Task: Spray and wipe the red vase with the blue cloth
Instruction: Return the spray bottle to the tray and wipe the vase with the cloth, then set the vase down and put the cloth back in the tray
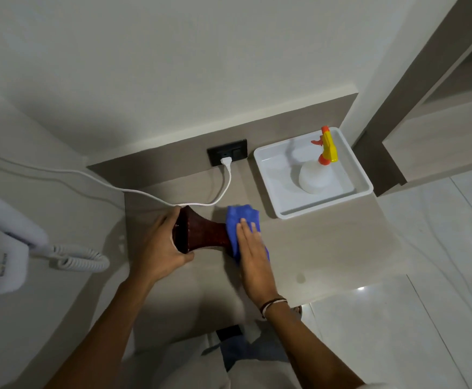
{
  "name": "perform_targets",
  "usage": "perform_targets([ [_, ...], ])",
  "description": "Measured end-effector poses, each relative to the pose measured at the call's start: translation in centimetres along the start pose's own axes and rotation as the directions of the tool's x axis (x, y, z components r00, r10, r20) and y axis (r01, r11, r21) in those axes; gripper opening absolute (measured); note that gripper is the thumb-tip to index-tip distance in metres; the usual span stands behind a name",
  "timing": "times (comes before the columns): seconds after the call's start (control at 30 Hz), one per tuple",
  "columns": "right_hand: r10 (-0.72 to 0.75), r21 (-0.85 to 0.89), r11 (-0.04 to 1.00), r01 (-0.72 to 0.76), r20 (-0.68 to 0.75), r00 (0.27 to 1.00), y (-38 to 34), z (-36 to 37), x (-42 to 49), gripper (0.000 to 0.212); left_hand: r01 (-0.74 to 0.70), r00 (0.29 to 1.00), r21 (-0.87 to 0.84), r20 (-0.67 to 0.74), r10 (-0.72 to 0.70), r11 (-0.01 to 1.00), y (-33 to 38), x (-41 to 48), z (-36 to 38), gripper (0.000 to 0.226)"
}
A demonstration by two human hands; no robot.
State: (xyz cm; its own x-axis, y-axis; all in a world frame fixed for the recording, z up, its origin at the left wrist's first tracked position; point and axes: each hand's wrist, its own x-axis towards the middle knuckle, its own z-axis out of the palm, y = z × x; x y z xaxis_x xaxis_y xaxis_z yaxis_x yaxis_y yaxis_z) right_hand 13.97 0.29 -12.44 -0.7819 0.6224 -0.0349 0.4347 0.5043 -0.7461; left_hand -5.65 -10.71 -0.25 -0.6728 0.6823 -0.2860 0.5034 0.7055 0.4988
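Red vase (201, 233) lies on its side over the desk (313, 248), flared mouth toward the left hand (159, 248), whose grip is clamped around that rim; right hand (253, 256) presses flat, fingers together, on the blue cloth (241, 220) wrapped over the vase's other end; spray bottle (317, 171) stands in the white tray (285, 211) near the wall; a white cord (226, 186) runs from the socket (227, 155).
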Motion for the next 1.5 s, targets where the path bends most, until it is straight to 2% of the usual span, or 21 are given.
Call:
perform_targets([
  [0.1,0.040,-0.066,0.997,-0.041,-0.016,0.999,0.9,-0.4,0.1,0.091,-0.025,1.000,-0.010,0.000,0.025,1.000,1.3,-0.5,1.2,0.111],
  [0.2,0.148,0.089,0.986,-0.144,-0.051,0.988,0.6,-2.1,0.0,0.070,-0.074,0.997,0.017,-0.018,0.074,0.997,1.8,-0.2,1.0,0.108],
  [0.27,0.163,0.115,0.982,-0.147,-0.150,0.975,0.6,-3.9,0.3,0.062,-0.127,0.991,0.114,-0.013,0.130,0.985,1.7,0.3,0.4,0.108],
  [0.4,0.128,0.140,0.985,-0.097,-0.230,0.965,0.8,-7.9,2.1,0.053,-0.261,0.965,0.392,0.099,0.241,0.882,2.6,1.4,-0.3,0.115],
  [0.53,0.075,0.110,0.993,-0.047,-0.260,0.963,1.8,-12.0,6.1,0.048,-0.406,0.914,0.488,0.229,0.336,0.772,3.0,3.2,-0.4,0.112],
  [0.63,0.078,0.083,0.995,-0.060,-0.222,0.972,3.2,-14.0,9.6,0.050,-0.461,0.887,0.516,0.289,0.360,0.722,2.8,4.5,-0.4,0.115],
  [0.8,0.092,-0.060,0.994,-0.096,-0.060,0.994,5.6,-14.4,14.9,0.052,-0.557,0.829,0.553,0.327,0.454,0.620,1.5,5.8,-0.9,0.128],
  [0.9,0.051,-0.139,0.989,-0.047,0.032,0.998,6.3,-13.6,17.2,0.051,-0.570,0.820,0.493,0.392,0.417,0.657,1.1,6.1,-1.2,0.130],
  [0.97,0.001,-0.265,0.964,0.026,0.101,0.995,6.8,-12.7,18.5,0.060,-0.559,0.817,0.423,0.426,0.387,0.713,1.5,6.1,-1.1,0.123],
  [1.07,-0.026,-0.426,0.896,0.126,0.233,0.972,8.0,-11.1,19.3,0.073,-0.504,0.849,0.326,0.360,0.388,0.800,2.3,6.1,-0.7,0.103],
  [1.17,0.091,-0.536,0.832,0.145,0.389,0.917,9.7,-10.0,18.8,0.075,-0.482,0.870,0.290,0.273,0.411,0.827,2.8,5.9,0.0,0.086],
  [1.33,0.175,-0.591,0.799,0.109,0.403,0.898,10.4,-9.4,18.5,0.071,-0.443,0.894,0.250,0.201,0.402,0.861,2.8,5.9,1.1,0.111],
  [1.5,0.185,-0.632,0.761,0.146,0.427,0.885,10.5,-9.4,18.9,0.073,-0.442,0.897,0.252,0.121,0.425,0.861,2.4,5.9,2.2,0.112],
])
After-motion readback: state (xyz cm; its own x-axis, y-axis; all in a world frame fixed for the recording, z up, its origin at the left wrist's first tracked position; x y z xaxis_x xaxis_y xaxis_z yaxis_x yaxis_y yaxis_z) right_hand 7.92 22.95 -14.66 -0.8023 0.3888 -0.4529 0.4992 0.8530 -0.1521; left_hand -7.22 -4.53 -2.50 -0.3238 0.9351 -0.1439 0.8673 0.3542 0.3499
